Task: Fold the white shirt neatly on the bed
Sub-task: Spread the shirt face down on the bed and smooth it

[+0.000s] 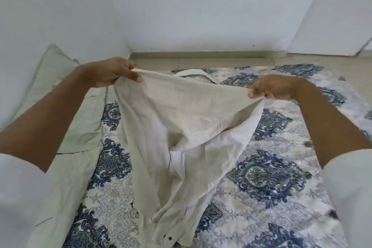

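The bed (291,143) under me is spread with a white sheet (267,177) printed with blue and grey medallions. Along its left side, against the wall, lies a pale green pillow (52,74), and nearer me a crumpled pale green cloth (66,167) touches it. The white shirt (181,127) trails down the middle of the sheet, its lower part resting there. I pinch its upper edge, lifted, in my left hand (112,72) and right hand (275,88).
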A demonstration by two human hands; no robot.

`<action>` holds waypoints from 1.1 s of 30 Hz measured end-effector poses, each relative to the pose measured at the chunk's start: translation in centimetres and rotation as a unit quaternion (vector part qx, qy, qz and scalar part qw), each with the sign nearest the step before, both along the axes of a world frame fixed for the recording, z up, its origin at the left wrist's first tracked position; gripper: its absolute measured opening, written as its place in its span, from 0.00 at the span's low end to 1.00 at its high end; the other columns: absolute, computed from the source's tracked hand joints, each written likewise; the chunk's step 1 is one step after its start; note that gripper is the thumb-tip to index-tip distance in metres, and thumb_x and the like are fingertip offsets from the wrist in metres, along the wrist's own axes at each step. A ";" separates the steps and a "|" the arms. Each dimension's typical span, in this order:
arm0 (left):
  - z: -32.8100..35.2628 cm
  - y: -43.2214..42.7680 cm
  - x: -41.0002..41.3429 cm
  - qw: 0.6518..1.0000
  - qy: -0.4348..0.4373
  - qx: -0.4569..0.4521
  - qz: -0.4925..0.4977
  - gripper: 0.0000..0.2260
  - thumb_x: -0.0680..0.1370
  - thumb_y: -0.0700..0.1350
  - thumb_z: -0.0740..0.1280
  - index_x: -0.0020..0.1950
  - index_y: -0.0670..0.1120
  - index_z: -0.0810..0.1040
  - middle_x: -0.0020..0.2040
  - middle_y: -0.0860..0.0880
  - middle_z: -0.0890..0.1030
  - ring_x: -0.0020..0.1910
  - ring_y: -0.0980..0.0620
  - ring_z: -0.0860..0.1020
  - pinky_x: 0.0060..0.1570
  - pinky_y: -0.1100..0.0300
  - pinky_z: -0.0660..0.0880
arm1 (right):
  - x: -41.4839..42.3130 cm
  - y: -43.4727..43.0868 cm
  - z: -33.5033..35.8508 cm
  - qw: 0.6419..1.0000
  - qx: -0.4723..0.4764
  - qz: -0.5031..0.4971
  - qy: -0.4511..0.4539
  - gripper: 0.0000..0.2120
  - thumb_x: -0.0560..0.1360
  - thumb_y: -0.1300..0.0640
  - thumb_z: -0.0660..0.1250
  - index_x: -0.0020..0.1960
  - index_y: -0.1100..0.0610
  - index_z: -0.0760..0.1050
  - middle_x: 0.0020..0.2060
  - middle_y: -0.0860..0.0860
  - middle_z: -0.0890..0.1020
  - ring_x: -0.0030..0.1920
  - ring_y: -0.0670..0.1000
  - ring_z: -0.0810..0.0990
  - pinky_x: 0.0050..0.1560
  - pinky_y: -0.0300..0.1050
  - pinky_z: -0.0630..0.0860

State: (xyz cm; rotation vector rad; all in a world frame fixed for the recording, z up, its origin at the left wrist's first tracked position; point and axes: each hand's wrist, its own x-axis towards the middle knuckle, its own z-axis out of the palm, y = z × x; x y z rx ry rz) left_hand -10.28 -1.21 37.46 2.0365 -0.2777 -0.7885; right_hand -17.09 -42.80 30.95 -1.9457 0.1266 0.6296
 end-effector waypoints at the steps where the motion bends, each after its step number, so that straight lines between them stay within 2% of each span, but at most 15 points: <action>1: 1.4 -0.7 -0.9 0.999 -0.034 -0.006 0.002 0.10 0.68 0.35 0.70 0.37 0.43 0.69 0.27 0.55 0.76 0.26 0.60 0.75 0.24 0.70 0.71 | -1.2 -0.5 1.7 0.998 -0.057 0.024 -0.010 0.06 0.72 0.64 0.68 0.37 0.62 0.77 0.33 0.50 0.79 0.36 0.51 0.77 0.40 0.41 0.72; 3: 3.4 -2.1 -3.0 0.992 -0.128 -0.001 0.010 0.13 0.66 0.41 0.73 0.35 0.46 0.68 0.26 0.57 0.71 0.24 0.62 0.69 0.23 0.71 0.65 | -3.2 -1.9 4.2 0.988 -0.142 0.044 -0.041 0.10 0.70 0.61 0.71 0.35 0.65 0.75 0.32 0.53 0.73 0.37 0.53 0.69 0.42 0.45 0.63; 5: 4.7 -3.2 -4.4 0.972 -0.230 0.008 0.045 0.15 0.70 0.39 0.72 0.34 0.48 0.66 0.28 0.54 0.67 0.24 0.62 0.64 0.23 0.70 0.59 | -4.9 -3.3 6.1 0.981 -0.162 0.011 -0.105 0.10 0.71 0.59 0.70 0.43 0.67 0.77 0.35 0.54 0.74 0.38 0.53 0.69 0.40 0.44 0.64; 7: 5.8 -4.9 -6.6 0.945 -0.316 0.006 0.082 0.16 0.74 0.36 0.68 0.34 0.49 0.64 0.30 0.51 0.64 0.24 0.61 0.61 0.23 0.69 0.57 | -6.9 -4.9 7.5 0.981 -0.077 -0.062 -0.167 0.05 0.73 0.63 0.68 0.42 0.65 0.76 0.31 0.50 0.77 0.35 0.48 0.72 0.35 0.37 0.69; 8: 6.2 -5.9 -7.8 0.931 -0.349 -0.003 0.106 0.16 0.74 0.35 0.68 0.35 0.50 0.64 0.31 0.51 0.64 0.24 0.61 0.60 0.23 0.68 0.57 | -8.0 -5.8 8.1 0.979 -0.017 -0.092 -0.182 0.05 0.74 0.65 0.66 0.40 0.63 0.74 0.29 0.48 0.76 0.33 0.46 0.72 0.33 0.33 0.71; 10: 7.2 -7.6 -10.0 0.906 -0.400 -0.005 0.139 0.15 0.75 0.36 0.67 0.36 0.50 0.65 0.33 0.50 0.66 0.27 0.59 0.63 0.26 0.64 0.60 | -9.5 -7.4 8.9 0.968 0.077 -0.124 -0.204 0.08 0.75 0.65 0.65 0.37 0.59 0.72 0.29 0.49 0.74 0.33 0.47 0.72 0.32 0.32 0.74; 12: 7.8 -10.0 -12.9 0.867 -0.470 0.091 0.137 0.08 0.75 0.39 0.68 0.41 0.44 0.69 0.37 0.44 0.72 0.34 0.50 0.70 0.34 0.60 0.64 | -11.8 -9.7 10.1 0.957 0.107 -0.142 -0.231 0.09 0.75 0.64 0.65 0.37 0.56 0.73 0.30 0.48 0.74 0.32 0.47 0.72 0.32 0.35 0.74; 14: 8.6 -12.4 -15.7 0.814 -0.531 0.215 0.098 0.07 0.76 0.41 0.67 0.48 0.40 0.71 0.38 0.36 0.76 0.36 0.42 0.74 0.38 0.55 0.67 | -14.1 -12.1 11.2 0.944 0.129 -0.166 -0.255 0.11 0.74 0.64 0.66 0.35 0.54 0.74 0.27 0.44 0.75 0.29 0.44 0.73 0.29 0.33 0.72; 17: 9.3 -14.6 -18.5 0.777 -0.558 0.276 0.097 0.07 0.77 0.42 0.65 0.52 0.40 0.76 0.40 0.35 0.79 0.38 0.38 0.77 0.38 0.54 0.68 | -16.9 -14.5 12.8 0.932 0.132 -0.181 -0.284 0.12 0.73 0.65 0.67 0.34 0.53 0.76 0.25 0.43 0.76 0.29 0.41 0.73 0.29 0.32 0.69; 19: 9.7 -15.9 -19.9 0.788 -0.549 0.255 0.114 0.07 0.77 0.42 0.65 0.49 0.40 0.80 0.40 0.37 0.80 0.39 0.40 0.77 0.39 0.57 0.67 | -18.7 -15.9 14.0 0.931 0.110 -0.179 -0.298 0.10 0.72 0.67 0.67 0.35 0.55 0.75 0.23 0.42 0.76 0.26 0.40 0.73 0.27 0.31 0.69; 22: 10.2 -17.4 -21.4 0.854 -0.476 0.138 0.157 0.06 0.76 0.42 0.67 0.48 0.41 0.82 0.39 0.41 0.78 0.39 0.49 0.73 0.35 0.64 0.68 | -21.2 -17.9 14.7 0.934 0.089 -0.170 -0.301 0.09 0.70 0.69 0.69 0.36 0.58 0.76 0.23 0.42 0.79 0.27 0.39 0.76 0.29 0.29 0.71; 25: 10.5 -17.6 -23.1 0.908 -0.387 0.004 0.161 0.06 0.74 0.39 0.69 0.41 0.49 0.83 0.29 0.54 0.77 0.32 0.55 0.69 0.31 0.67 0.65 | -23.7 -19.5 14.9 0.945 0.052 -0.148 -0.289 0.06 0.69 0.67 0.71 0.37 0.57 0.78 0.28 0.44 0.82 0.32 0.41 0.79 0.37 0.29 0.75; 28: 10.7 -17.3 -25.2 0.934 -0.333 -0.070 0.105 0.12 0.74 0.38 0.68 0.35 0.52 0.84 0.29 0.57 0.79 0.32 0.57 0.74 0.36 0.64 0.71 | -26.3 -20.2 14.6 0.953 0.076 -0.120 -0.269 0.07 0.71 0.67 0.68 0.38 0.57 0.78 0.28 0.45 0.81 0.30 0.42 0.78 0.33 0.31 0.75; 31: 11.1 -16.9 -27.3 0.953 -0.276 -0.113 0.055 0.14 0.75 0.35 0.65 0.35 0.49 0.84 0.30 0.55 0.80 0.30 0.59 0.77 0.32 0.69 0.74 | -28.6 -20.1 14.4 0.946 0.125 -0.124 -0.273 0.12 0.73 0.67 0.65 0.36 0.54 0.78 0.28 0.45 0.81 0.29 0.42 0.79 0.32 0.32 0.76; 33: 11.6 -16.4 -28.3 0.954 -0.273 -0.116 0.036 0.12 0.75 0.36 0.65 0.34 0.47 0.83 0.30 0.54 0.80 0.30 0.59 0.77 0.31 0.69 0.73 | -29.8 -19.8 14.8 0.937 0.131 -0.138 -0.293 0.14 0.73 0.67 0.66 0.34 0.53 0.80 0.29 0.45 0.81 0.30 0.43 0.79 0.34 0.33 0.77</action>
